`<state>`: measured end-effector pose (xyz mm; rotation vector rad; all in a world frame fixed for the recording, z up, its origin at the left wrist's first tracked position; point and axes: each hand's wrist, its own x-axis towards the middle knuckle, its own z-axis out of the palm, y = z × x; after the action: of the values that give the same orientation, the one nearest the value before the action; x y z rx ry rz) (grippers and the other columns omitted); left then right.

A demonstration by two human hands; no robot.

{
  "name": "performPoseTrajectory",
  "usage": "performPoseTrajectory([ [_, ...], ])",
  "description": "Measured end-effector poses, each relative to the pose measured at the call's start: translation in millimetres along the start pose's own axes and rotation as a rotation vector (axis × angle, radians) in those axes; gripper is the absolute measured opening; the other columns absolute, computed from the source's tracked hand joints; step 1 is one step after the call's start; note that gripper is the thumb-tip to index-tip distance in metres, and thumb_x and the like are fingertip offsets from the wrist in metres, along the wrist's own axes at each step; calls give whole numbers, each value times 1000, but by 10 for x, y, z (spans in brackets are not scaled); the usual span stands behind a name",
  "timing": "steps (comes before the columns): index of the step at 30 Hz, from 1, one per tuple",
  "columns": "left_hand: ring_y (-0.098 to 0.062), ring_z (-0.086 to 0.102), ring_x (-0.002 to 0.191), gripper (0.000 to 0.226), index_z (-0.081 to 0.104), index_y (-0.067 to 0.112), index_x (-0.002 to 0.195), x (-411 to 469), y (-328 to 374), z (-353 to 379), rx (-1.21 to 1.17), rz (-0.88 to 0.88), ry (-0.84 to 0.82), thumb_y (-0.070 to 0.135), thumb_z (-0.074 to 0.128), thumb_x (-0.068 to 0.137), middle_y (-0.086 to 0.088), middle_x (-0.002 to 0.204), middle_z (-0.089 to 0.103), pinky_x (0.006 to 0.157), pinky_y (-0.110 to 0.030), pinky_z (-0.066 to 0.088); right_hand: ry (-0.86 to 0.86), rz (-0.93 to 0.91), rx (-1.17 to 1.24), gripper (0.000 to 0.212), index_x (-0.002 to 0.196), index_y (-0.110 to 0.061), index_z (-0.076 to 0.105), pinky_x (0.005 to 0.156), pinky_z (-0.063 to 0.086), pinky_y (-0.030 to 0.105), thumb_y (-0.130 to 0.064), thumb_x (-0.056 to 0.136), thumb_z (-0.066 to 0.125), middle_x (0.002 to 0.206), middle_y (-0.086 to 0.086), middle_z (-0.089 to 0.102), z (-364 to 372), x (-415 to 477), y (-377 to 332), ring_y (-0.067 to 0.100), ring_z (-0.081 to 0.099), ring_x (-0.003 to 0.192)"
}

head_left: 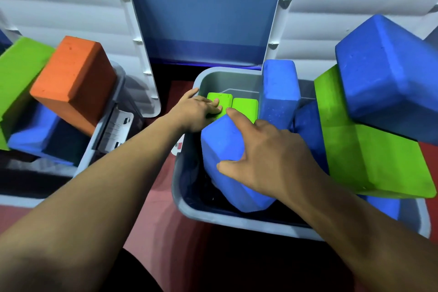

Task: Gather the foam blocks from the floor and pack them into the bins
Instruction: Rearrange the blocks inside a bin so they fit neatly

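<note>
Grey bin (187, 187), blue block (222, 149), green block (379, 161), orange block (73, 78)

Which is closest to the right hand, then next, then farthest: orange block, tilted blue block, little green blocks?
1. Tilted blue block: touching, under the right hand.
2. Little green blocks: just beyond, deeper in the right bin.
3. Orange block: far off in the left bin.

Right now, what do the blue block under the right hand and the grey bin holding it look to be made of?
Blue block, which the right hand rests on: probably foam, matte, with a dull skin that shows no glare and softly rounded edges. Grey bin: likely moulded plastic, smooth, with a faint sheen along its rounded rim.
</note>
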<state>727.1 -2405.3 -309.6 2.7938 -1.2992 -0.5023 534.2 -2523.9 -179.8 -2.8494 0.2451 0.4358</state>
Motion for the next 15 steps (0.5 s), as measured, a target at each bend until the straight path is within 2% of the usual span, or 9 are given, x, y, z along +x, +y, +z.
performPoseTrajectory([
  [3, -6, 24, 145, 44, 48, 27, 144, 55, -113, -39, -32, 56, -104, 24, 47, 101, 11, 156, 34, 116, -26, -9, 51, 47, 10, 93, 149, -53, -3, 87, 44, 37, -70, 76, 53, 127, -5, 50, -21, -111, 71, 28, 57, 114],
  [6, -10, 14, 149, 58, 38, 22, 149, 110, -265, -125, -87, 128, -230, 9, 53, 95, 4, 161, 24, 114, -23, -9, 114, 86, 19, 97, 148, -57, 2, 86, 48, 36, -75, 69, 55, 124, -10, 53, 14, -202, 115, 27, 61, 107],
  [8, -15, 2, 152, 66, 33, 18, 152, 60, -294, -165, -87, 149, -168, 8, 58, 91, -2, 164, 10, 117, -27, -7, 150, 89, 28, 100, 148, -56, 5, 82, 53, 39, -80, 62, 49, 120, -10, 57, 29, -249, 105, 28, 65, 99],
  [10, -28, -5, 152, 72, 30, 12, 152, -73, -294, -157, -152, 160, 3, 12, 66, 89, -14, 164, -1, 120, -31, 0, 196, 84, 30, 101, 148, -55, 8, 78, 55, 42, -83, 58, 44, 119, -10, 59, -9, -295, 73, 29, 67, 96],
  [12, -24, -8, 151, 77, 18, 12, 156, -279, -313, -113, -291, 87, 24, 14, 63, 93, -14, 163, -8, 119, -25, 4, 192, 96, 20, 100, 149, -54, 11, 81, 54, 41, -84, 58, 42, 122, -10, 59, -83, -329, 29, 30, 66, 101],
  [15, -8, -4, 149, 77, 9, 13, 157, -472, -391, -20, -445, 31, -33, 2, 54, 96, -7, 164, -4, 121, -22, 8, 241, 83, 63, 96, 150, -51, 20, 87, 52, 41, -82, 62, 42, 123, -5, 59, -201, -334, -90, 30, 63, 107],
])
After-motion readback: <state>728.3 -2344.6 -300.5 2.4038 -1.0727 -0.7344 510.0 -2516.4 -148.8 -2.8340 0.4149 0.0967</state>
